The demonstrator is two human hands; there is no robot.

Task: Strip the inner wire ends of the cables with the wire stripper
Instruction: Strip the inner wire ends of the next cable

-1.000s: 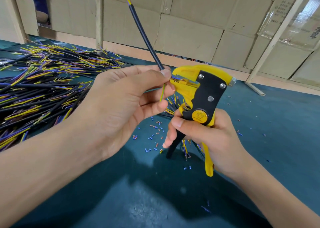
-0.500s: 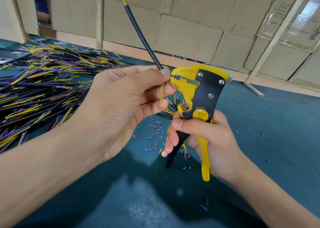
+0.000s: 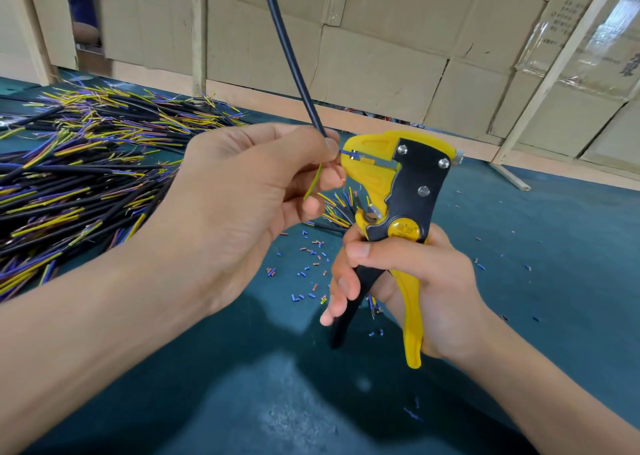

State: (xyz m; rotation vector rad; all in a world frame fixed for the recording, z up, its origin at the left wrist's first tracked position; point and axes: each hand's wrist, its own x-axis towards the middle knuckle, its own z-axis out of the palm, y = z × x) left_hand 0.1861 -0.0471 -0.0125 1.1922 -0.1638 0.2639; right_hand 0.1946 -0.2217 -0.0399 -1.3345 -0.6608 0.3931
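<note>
Our left hand (image 3: 242, 205) pinches the black cable (image 3: 294, 67) at its lower end, sheath slanting up and away. Its blue inner wire (image 3: 346, 151) sits in the mouth of the wire stripper (image 3: 398, 191); the yellow-green wire (image 3: 313, 186) hangs free. Our right hand (image 3: 415, 281) grips the stripper's handles, head upright. Cut insulation bits (image 3: 311, 267) lie on the teal table (image 3: 536, 247); cable pile (image 3: 86, 164) at left.

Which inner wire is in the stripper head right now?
The blue wire, running straight from the left hand into the wire stripper. The yellow-green wire hangs down, clear of the tool.
</note>
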